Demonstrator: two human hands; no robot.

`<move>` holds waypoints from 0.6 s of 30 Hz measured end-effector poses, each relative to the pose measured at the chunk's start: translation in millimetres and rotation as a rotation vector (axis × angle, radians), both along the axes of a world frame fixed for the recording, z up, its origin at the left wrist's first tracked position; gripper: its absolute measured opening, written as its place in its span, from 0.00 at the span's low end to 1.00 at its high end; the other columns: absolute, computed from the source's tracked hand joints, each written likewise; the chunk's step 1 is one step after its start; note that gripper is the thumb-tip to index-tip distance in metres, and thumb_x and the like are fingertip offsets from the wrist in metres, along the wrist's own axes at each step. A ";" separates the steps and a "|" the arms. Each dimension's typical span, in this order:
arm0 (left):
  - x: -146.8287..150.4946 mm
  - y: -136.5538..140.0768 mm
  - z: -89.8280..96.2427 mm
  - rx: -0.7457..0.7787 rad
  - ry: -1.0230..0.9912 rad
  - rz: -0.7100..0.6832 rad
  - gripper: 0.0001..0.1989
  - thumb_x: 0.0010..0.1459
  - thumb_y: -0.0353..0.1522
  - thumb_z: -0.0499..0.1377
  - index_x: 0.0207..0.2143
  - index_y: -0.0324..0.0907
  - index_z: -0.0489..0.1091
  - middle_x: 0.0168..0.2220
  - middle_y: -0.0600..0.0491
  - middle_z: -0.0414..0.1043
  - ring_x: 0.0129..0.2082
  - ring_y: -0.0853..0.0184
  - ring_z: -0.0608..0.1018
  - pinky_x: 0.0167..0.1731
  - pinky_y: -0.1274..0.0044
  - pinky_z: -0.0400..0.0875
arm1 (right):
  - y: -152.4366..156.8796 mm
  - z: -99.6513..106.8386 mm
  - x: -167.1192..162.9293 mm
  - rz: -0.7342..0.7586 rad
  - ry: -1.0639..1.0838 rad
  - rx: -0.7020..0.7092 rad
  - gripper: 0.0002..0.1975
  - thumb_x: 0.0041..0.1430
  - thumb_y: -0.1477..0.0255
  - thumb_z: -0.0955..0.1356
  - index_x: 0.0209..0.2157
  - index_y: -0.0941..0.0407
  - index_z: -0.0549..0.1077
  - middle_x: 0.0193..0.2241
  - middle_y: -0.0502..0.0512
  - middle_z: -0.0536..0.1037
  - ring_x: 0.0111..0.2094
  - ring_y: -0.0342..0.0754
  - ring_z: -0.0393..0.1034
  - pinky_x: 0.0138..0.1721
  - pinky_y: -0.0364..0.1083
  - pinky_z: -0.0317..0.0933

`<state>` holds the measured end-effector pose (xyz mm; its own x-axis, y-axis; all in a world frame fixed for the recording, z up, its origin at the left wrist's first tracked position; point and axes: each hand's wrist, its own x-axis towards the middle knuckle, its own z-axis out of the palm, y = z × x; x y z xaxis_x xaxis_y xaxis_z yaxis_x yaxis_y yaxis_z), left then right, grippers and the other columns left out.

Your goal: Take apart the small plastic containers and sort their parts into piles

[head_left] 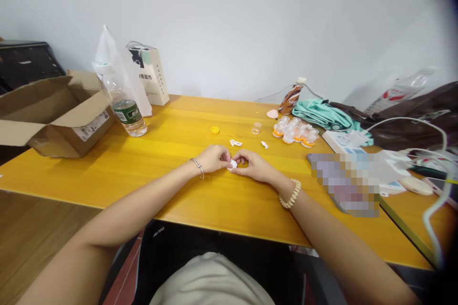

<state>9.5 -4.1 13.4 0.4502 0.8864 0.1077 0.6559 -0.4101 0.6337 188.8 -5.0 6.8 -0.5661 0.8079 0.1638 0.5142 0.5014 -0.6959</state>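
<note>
Between the fingertips of both hands is a small round white piece (233,164), held just above the table or touching it; I cannot tell which. My left hand (213,158) pinches its left side, and my right hand (255,165) grips its right side with thumb and finger. Just beyond lies a white cut-out piece (235,143) with openwork shapes. A smaller white piece (264,144) rests to its right. Farther back are a yellow round cap (214,130) and a small clear cup (256,128).
Several clear capsules with orange bases (296,131) sit at right, near a coffee bottle (291,97) and teal cloth (324,113). A phone (329,183) lies right of my arm. At left stand a water bottle (127,112) and an open cardboard box (71,124).
</note>
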 end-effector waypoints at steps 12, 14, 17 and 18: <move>-55.2 31.2 8.0 -0.048 0.152 0.075 0.06 0.42 0.34 0.63 0.23 0.40 0.71 0.23 0.55 0.73 0.25 0.70 0.74 0.26 0.81 0.64 | 0.6 -1.4 2.0 -0.039 -0.022 -0.042 0.12 0.45 0.67 0.69 0.32 0.58 0.70 0.29 0.52 0.71 0.31 0.44 0.64 0.34 0.44 0.59; -67.7 35.5 10.7 -0.086 0.194 0.090 0.06 0.41 0.34 0.63 0.23 0.40 0.72 0.24 0.54 0.74 0.26 0.69 0.74 0.26 0.81 0.64 | 0.9 -1.5 2.2 -0.037 -0.024 -0.044 0.12 0.45 0.67 0.69 0.32 0.58 0.70 0.29 0.52 0.71 0.31 0.44 0.64 0.35 0.44 0.59; -74.8 36.7 13.0 -0.122 0.193 0.112 0.08 0.41 0.35 0.63 0.25 0.40 0.71 0.25 0.54 0.74 0.26 0.68 0.74 0.26 0.81 0.64 | 2.1 -2.5 2.7 -0.033 -0.021 -0.045 0.12 0.45 0.67 0.69 0.32 0.58 0.70 0.29 0.52 0.71 0.31 0.44 0.64 0.34 0.44 0.59; -73.4 35.4 13.5 -0.114 0.185 0.115 0.09 0.42 0.35 0.63 0.25 0.40 0.71 0.25 0.54 0.74 0.26 0.69 0.74 0.26 0.81 0.64 | 2.5 -2.9 2.8 -0.032 -0.019 -0.045 0.12 0.45 0.67 0.69 0.32 0.58 0.70 0.29 0.52 0.70 0.31 0.44 0.63 0.34 0.44 0.59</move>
<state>-63.9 31.2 26.9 0.3480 0.9348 -0.0709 0.8033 -0.2583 0.5366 191.6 -2.6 4.0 -0.5422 0.8322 0.1162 0.5429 0.4525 -0.7075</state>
